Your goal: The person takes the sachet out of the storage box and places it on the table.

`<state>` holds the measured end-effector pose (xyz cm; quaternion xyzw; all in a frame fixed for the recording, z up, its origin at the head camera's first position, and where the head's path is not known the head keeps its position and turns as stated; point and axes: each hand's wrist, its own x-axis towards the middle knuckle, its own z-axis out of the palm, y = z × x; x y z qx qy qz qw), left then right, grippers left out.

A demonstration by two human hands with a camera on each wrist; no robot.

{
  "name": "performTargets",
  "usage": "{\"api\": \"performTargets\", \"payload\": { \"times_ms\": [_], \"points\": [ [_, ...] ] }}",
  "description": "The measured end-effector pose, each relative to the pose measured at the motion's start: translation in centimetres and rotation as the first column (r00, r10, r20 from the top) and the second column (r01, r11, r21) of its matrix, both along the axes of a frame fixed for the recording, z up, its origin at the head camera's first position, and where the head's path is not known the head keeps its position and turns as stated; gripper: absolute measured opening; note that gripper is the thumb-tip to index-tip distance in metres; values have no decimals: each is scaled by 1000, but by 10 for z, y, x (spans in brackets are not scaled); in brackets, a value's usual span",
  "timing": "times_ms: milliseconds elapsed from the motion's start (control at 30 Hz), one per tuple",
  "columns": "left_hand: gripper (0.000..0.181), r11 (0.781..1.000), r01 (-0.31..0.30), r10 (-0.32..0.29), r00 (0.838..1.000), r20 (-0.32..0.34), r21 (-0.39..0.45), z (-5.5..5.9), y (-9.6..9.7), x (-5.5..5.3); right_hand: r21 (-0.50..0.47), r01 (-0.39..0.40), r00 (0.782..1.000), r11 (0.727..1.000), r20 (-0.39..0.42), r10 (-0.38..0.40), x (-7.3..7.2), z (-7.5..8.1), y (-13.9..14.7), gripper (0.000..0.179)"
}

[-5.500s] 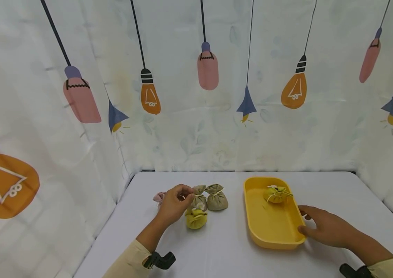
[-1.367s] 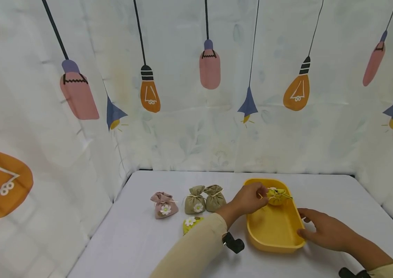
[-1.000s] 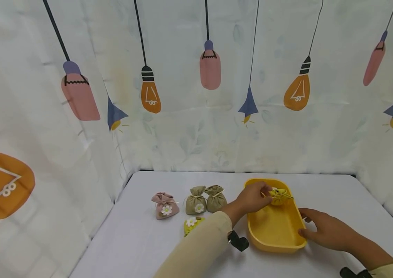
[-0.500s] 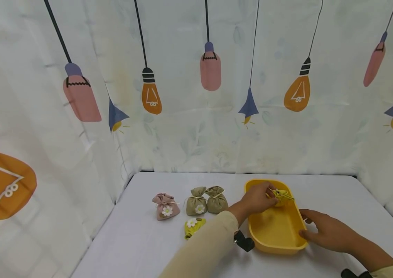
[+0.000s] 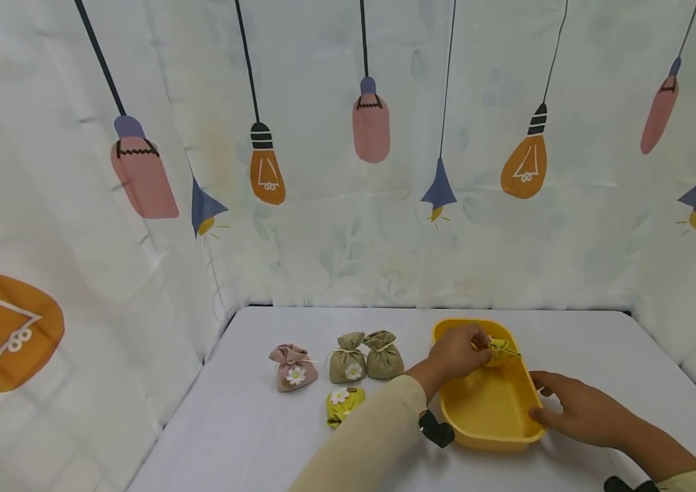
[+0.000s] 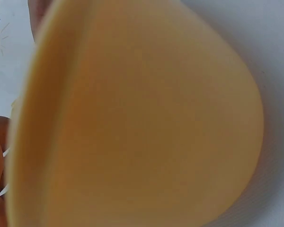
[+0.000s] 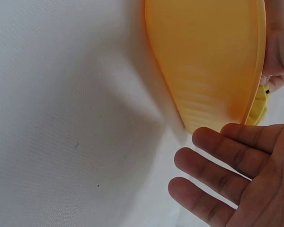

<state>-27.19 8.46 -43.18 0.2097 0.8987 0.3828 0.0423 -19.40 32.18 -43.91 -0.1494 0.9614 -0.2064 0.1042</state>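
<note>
Over the yellow tray (image 5: 489,410) reaches my left hand (image 5: 458,352), its thumb and finger pinching one end of a yellow drawstring pouch (image 5: 498,352) that sits near the tray's far end. My right hand (image 5: 584,408) is at the tray's right side, thumb and fingertips by the rim; the right wrist view shows its fingers (image 7: 213,182) extended beside the tray wall (image 7: 208,52). Left of the tray stand a pink pouch (image 5: 294,367) and two olive pouches (image 5: 348,359), with another yellow pouch (image 5: 343,404) nearer, partly behind the left sleeve. The tray's outer wall (image 6: 151,118) fills most of the left wrist view.
A white-covered table (image 5: 237,437) lies under everything. Behind and beside it hangs a pale curtain (image 5: 323,260) printed with lamps. Black wrist mounts (image 5: 436,429) sit at both wrists, the left one close to the tray's near left corner.
Over five seconds ago my left hand was at the olive pouches; it has since moved right into the tray. Lately it and the yellow pouch shifted slightly right. The right hand has stayed put.
</note>
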Motion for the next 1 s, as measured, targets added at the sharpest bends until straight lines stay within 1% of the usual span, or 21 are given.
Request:
{"api": "performTargets", "payload": {
  "times_ms": [100,200,367,600,700,867,1000],
  "points": [
    [11,1000,2,-2,1000,-3,11,-1,0,0,-2,2,1000,1000,5,-2,0,0,-1,74],
    [9,1000,6,-6,1000,-24,5,0,-2,1,-1,-2,1000,1000,5,2,0,0,-1,74],
    [8,1000,16,-15,999,-35,16,4,-7,4,-3,-6,1000,1000,7,6,0,0,0,74],
    [9,997,68,-66,996,-61,31,9,-15,4,7,-4,1000,1000,-2,4,0,0,0,75],
    [10,996,89,-87,994,-66,31,11,-18,6,8,-12,1000,1000,-13,12,0,0,0,74],
    [10,992,120,-116,990,-85,43,18,-26,11,7,-10,1000,1000,-17,10,1,-1,-1,75],
    [8,987,139,-130,985,-116,81,24,-34,13,5,4,1000,1000,-8,-4,1,0,-1,75]
  ]
}}
